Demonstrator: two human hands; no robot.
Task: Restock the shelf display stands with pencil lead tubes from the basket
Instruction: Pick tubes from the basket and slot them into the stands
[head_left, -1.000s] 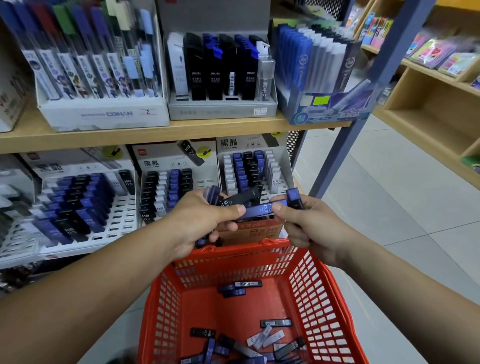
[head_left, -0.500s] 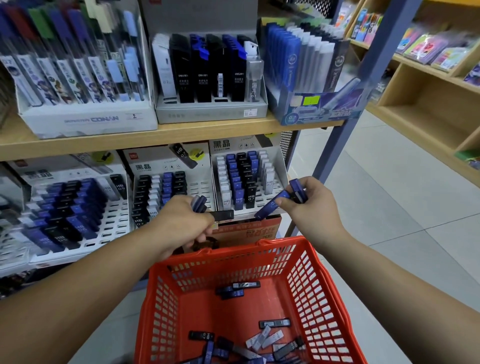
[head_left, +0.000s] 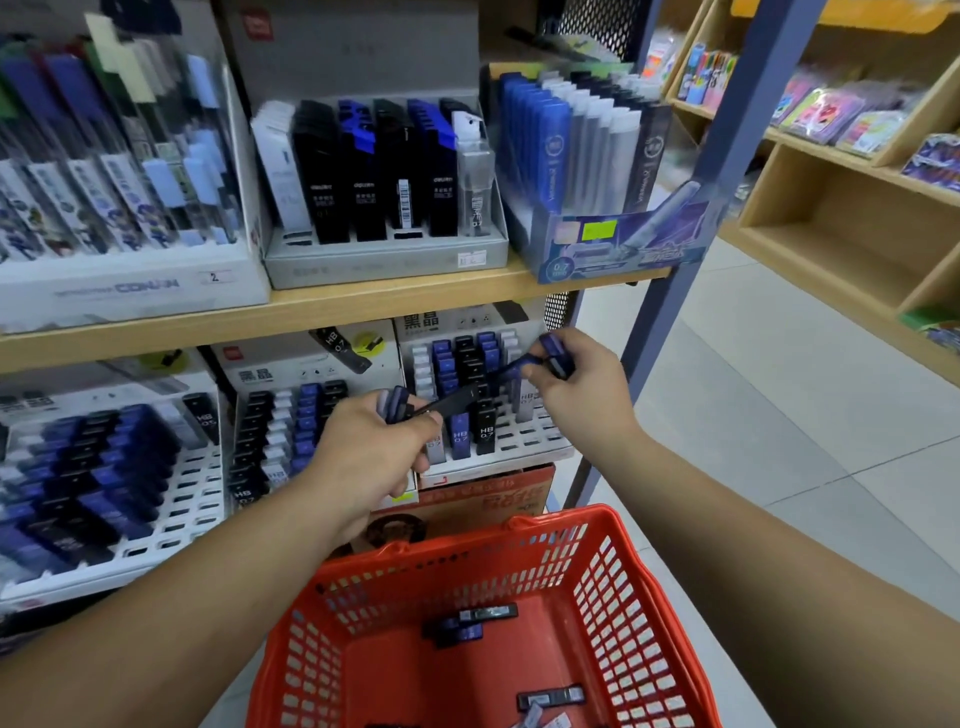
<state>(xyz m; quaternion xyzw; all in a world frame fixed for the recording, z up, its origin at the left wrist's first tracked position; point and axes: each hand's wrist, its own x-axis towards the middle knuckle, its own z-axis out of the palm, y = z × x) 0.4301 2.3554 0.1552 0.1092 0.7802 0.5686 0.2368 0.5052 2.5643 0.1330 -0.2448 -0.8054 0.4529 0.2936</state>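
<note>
The left hand (head_left: 374, 447) curls round a bundle of pencil lead tubes (head_left: 397, 404), kept as a ready supply. The right hand (head_left: 587, 387) pinches one blue tube (head_left: 511, 370) above the right display stand (head_left: 524, 441), probably to slot it in. Loose tubes (head_left: 470, 621) remain in the near basket (head_left: 467, 543).

Conan pen box (head_left: 130, 283) top left; blue-grey pen box (head_left: 597, 249) beside blue post (head_left: 727, 145); wooden bookcase (head_left: 831, 218) across tiled floor (head_left: 753, 405).

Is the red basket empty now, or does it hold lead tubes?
Not empty: several pencil lead tubes lie loose on the floor of the red basket, some near its back wall.
</note>
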